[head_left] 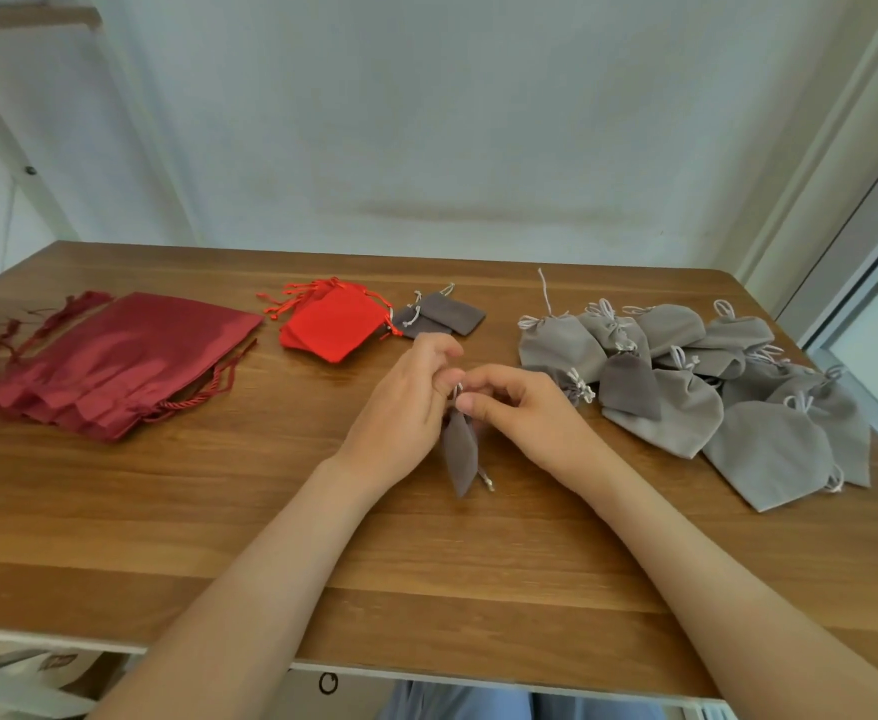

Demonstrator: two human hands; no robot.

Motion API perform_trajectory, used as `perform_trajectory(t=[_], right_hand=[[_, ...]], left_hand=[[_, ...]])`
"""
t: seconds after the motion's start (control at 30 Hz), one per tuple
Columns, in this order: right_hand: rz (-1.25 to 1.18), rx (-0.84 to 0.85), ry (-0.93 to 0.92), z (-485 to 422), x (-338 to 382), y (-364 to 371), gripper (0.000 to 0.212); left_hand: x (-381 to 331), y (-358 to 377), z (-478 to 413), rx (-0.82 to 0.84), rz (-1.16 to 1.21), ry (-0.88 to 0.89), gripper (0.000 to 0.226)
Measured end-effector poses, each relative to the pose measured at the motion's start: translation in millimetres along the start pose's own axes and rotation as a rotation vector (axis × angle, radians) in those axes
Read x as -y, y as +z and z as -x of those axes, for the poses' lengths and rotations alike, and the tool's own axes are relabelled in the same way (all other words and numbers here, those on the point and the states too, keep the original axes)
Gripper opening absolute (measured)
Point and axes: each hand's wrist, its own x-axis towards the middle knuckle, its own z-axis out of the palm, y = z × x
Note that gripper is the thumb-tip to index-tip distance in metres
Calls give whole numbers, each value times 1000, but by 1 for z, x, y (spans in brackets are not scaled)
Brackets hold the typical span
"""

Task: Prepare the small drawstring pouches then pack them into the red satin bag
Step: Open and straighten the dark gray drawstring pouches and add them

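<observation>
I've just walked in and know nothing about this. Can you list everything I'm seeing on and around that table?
table: one, brown wood, foreground.
white frame: one, white, back left by the wall.
satin bags: a stack, count unclear, dark red, far left.
red pouches: small stack, bright red, back, left of centre.
dark grey pouches: two, right beside the red ones.
light grey pouches: a pile, count unclear, right side.
darker pouch: one, dark grey, lying on that pile.
held pouch: one, dark grey, hanging between the hands.
left grip: bare hand, pinching the held pouch's top.
right grip: bare hand, pinching the same top.
</observation>
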Motion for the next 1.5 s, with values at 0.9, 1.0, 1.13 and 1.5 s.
perform_trajectory(t=[0.9,1.0,1.13,1.5], right_hand=[[-37,-174,-44,2,3,1,17],[75,-175,-55,2,2,1,17],[90,-248,-39,2,2,1,15],[330,-324,-142,1,1,0,19]], left_hand=[[-12,4,-4,-50,110,-237,12],[-13,3,-5,-25,131,-275,12],[-14,2,-4,9,200,-274,15],[-21,-2,-9,183,468,-529,56]])
